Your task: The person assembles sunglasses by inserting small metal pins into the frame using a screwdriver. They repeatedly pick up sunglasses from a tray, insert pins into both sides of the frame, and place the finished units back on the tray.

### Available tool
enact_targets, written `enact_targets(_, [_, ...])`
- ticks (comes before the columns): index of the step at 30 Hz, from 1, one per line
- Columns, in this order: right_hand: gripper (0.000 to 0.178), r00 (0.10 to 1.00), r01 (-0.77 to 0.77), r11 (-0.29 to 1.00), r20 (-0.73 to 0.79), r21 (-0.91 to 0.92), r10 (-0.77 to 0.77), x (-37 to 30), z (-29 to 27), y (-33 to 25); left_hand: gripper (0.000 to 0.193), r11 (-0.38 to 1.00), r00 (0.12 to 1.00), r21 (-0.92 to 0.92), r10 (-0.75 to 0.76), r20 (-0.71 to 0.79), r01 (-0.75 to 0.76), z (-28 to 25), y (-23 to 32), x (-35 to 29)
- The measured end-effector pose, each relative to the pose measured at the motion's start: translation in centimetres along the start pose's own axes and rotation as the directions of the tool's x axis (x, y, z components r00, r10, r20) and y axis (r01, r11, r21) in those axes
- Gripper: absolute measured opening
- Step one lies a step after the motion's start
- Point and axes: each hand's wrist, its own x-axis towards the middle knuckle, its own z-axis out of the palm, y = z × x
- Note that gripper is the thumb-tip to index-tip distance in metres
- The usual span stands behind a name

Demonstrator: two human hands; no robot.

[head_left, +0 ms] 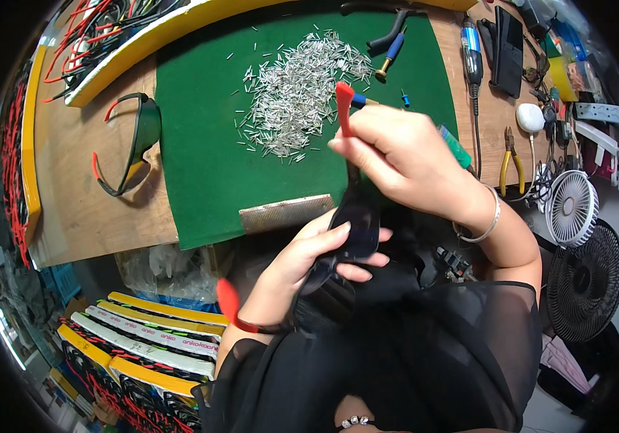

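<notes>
Sunglasses [364, 225]: held at the near edge of the bench [100, 227] | left grip [308, 251]: closed on the front, thumb over a lens, fingers beneath | right grip [412, 155]: pinched on one red-tipped arm [344, 101] | relation: arm's long axis pointed away from the body, toward the metal pins [302, 90]; right grip nearer its tip

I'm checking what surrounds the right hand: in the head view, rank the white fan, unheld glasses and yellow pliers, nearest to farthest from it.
From the right hand:
1. Yellow pliers: to its right.
2. White fan: farther right, lower in view.
3. Unheld glasses: far left, at the left edge of the green mat.
</notes>
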Motion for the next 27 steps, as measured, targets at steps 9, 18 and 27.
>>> enact_targets(9, [0.042,0.995,0.098,0.994,-0.033,-0.045,-0.099,-0.7,-1.1,-1.9,0.036,0.957,0.974,0.288,0.106,-0.2,-0.045,-1.0,-0.2,-1.7])
enact_targets(18, [0.027,0.999,0.04,0.997,0.012,-0.058,-0.039,-3.0,0.1,-0.8,0.023,0.977,0.958,0.206,0.012,-0.287,0.049,-1.0,-3.8,-0.3])
enact_targets(27, [0.033,0.968,0.144,0.97,0.233,-0.194,-0.096,-0.3,-1.7,3.1,0.022,0.999,0.941,-0.041,0.008,-0.339,-0.023,-1.4,-3.2,0.7])
